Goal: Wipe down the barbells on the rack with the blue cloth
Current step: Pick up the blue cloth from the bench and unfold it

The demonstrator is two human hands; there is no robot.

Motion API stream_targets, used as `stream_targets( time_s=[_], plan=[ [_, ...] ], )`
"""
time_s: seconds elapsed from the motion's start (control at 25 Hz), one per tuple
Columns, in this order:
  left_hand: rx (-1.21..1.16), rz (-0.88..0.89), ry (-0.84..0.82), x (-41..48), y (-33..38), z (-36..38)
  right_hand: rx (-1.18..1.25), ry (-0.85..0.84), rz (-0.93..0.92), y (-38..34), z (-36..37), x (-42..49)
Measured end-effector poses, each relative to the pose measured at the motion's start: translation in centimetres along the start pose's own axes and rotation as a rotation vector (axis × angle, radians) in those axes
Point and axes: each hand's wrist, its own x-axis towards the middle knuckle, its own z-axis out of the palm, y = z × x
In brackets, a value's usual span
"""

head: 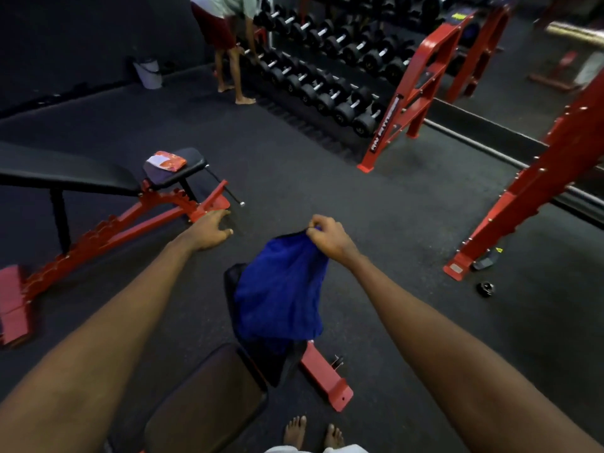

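Observation:
My right hand (pixel 328 238) pinches the top edge of the blue cloth (pixel 281 292), which hangs down over the end of a black bench pad (pixel 209 403) just in front of me. My left hand (pixel 209 232) is stretched forward beside it with relaxed fingers, holding nothing. Farther off at the back stands the red weight rack (pixel 421 83), its tiers filled with several black weights with steel handles (pixel 330 93). Both hands are well short of the rack.
A red and black adjustable bench (pixel 108 188) with a folded red-and-white cloth (pixel 166 161) on its seat stands at the left. Another person (pixel 225 31) bends over the rack's far end. A white bucket (pixel 148 73) sits by the wall. A red frame (pixel 536 188) rises at the right.

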Motion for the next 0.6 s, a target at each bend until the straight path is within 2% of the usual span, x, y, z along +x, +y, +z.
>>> stream_targets(
  time_s=[0.2,0.44,0.52,0.6],
  plan=[
    [0.006,0.133,-0.032,5.6,10.1,1.7,0.338,0.242,0.212,6.4,-10.8,0.0],
    [-0.005,0.279,-0.066,9.4,24.2,5.9,1.092,0.576,0.494,12.9,-22.7,-3.7],
    [-0.004,0.307,-0.084,10.1,29.1,7.7,1.324,0.617,0.561,16.7,-26.4,-5.5],
    [-0.008,0.326,-0.092,10.7,33.5,9.6,1.419,0.559,0.586,21.2,-29.6,-6.8]
  ],
)
